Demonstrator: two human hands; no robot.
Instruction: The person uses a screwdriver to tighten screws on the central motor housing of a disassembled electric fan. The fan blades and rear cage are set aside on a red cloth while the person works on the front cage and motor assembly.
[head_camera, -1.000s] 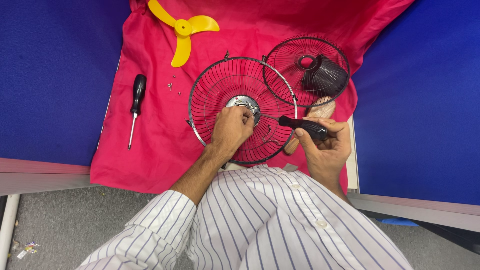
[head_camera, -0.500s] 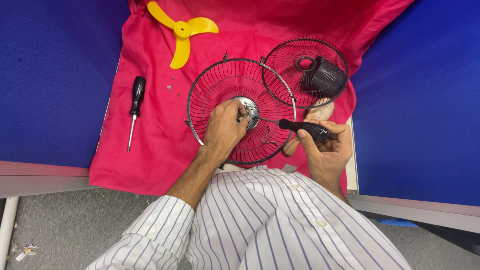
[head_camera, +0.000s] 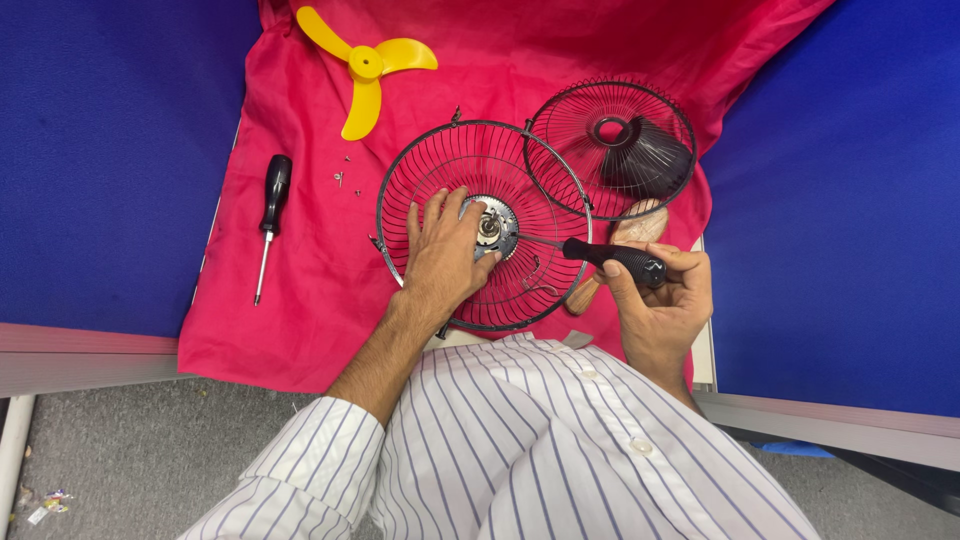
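Left hand (head_camera: 443, 255) pressed flat on the round black wire fan guard (head_camera: 483, 226), fingers spread over the spokes and fingertips touching the silver metal hub (head_camera: 494, 226) at its centre; not closed around anything, more a holding-down than a grasp, probably to stop the guard turning or sliding on the cloth. Right hand (head_camera: 660, 298) clenched around the black handle of a screwdriver (head_camera: 612, 258), held almost level, thin shaft running leftward from the grip across the spokes, tip meeting the hub just beside the left fingertips. Held low and sideways like that, likely so the blade reaches the fastening at the hub through the wires.

Beyond the right grip and touching the first guard's rim: a second round black wire guard (head_camera: 610, 148), with a dark ribbed cone-shaped housing (head_camera: 648, 158) resting in it, off-centre toward the far side. Just above the gripped handle, a pale wooden piece (head_camera: 636, 226), partly hidden under the guards; kind not clear.

Well to the left of the pressing hand: a second black-handled screwdriver (head_camera: 270, 215), lying loose on the crimson cloth (head_camera: 300, 300), tip toward the body. Between it and the guard, a few small loose screws (head_camera: 343, 177). Farther up, a yellow three-bladed plastic propeller (head_camera: 366, 64), laid flat and apart from everything. No closed container in sight; only the far guard acting as a shallow basket for the housing.
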